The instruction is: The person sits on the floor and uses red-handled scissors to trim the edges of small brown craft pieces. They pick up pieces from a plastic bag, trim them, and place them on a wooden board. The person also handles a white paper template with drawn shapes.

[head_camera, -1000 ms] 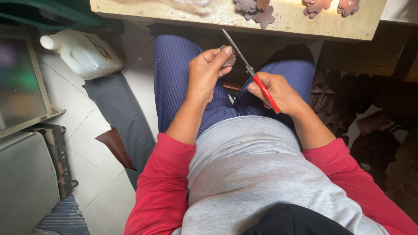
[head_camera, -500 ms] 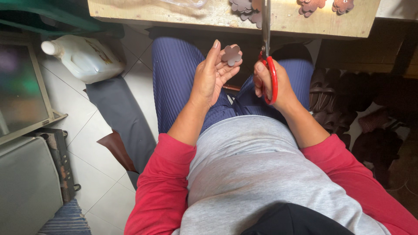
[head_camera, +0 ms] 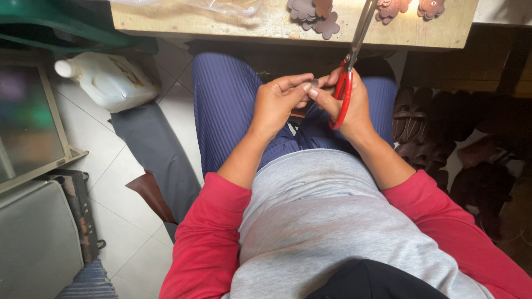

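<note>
Over my lap, my left hand (head_camera: 280, 102) pinches a small brown cut-out piece (head_camera: 313, 84) between thumb and fingertips; most of the piece is hidden by the fingers. My right hand (head_camera: 349, 105) holds red-handled scissors (head_camera: 348, 77), blades pointing up towards the wooden table edge (head_camera: 249, 25). Both hands meet at the fingertips, and the right hand's fingers also touch the piece. Several brown flower-shaped cut-outs (head_camera: 316, 14) lie on the table above the hands.
A white plastic jug (head_camera: 108, 80) lies on the tiled floor at left beside grey sheet material (head_camera: 152, 149) and a brown scrap (head_camera: 149, 194). A glass-fronted box (head_camera: 27, 122) stands far left. Several dark sandals (head_camera: 443, 133) are piled at right.
My two hands have come together, the left lowering the small piece to the right hand's fingertips. The scissors stay upright in my right hand.
</note>
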Motion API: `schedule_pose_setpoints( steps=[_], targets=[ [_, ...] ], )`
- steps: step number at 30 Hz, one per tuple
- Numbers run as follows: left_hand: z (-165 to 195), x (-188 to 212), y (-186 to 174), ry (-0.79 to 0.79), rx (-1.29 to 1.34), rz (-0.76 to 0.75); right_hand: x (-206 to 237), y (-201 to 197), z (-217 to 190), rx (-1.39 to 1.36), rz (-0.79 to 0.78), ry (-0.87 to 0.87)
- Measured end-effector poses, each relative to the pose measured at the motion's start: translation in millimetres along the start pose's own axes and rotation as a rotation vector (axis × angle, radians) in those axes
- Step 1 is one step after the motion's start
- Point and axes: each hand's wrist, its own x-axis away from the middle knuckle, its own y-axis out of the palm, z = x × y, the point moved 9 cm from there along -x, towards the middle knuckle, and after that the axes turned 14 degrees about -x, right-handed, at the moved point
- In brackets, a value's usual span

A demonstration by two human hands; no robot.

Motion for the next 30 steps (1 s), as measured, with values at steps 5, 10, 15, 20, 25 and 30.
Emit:
schedule_pose_setpoints(
  steps=[5,10,15,20,25,30],
  targets=[
    [24,12,-6,0.075,-0.399,0.117,2,7,1,-0.016,-0.083,0.009],
    [50,22,-1,0.067,-0.506,0.088,4,1,5,0.106,-0.052,0.024],
    [68,27,9,0.145,-0.826,0.022,2,-3,10,0.073,-0.069,0.098],
    [71,29,14,0.233,-0.870,0.093,4,-5,9,0.155,-0.067,0.027],
    [53,20,15,0.240,-0.489,0.094,0,-19,3,-0.081,0.059,-0.068],
    [12,9,14,0.028,-0.162,0.021,3,-20,-3,-0.067,0.055,-0.082]
  ],
)
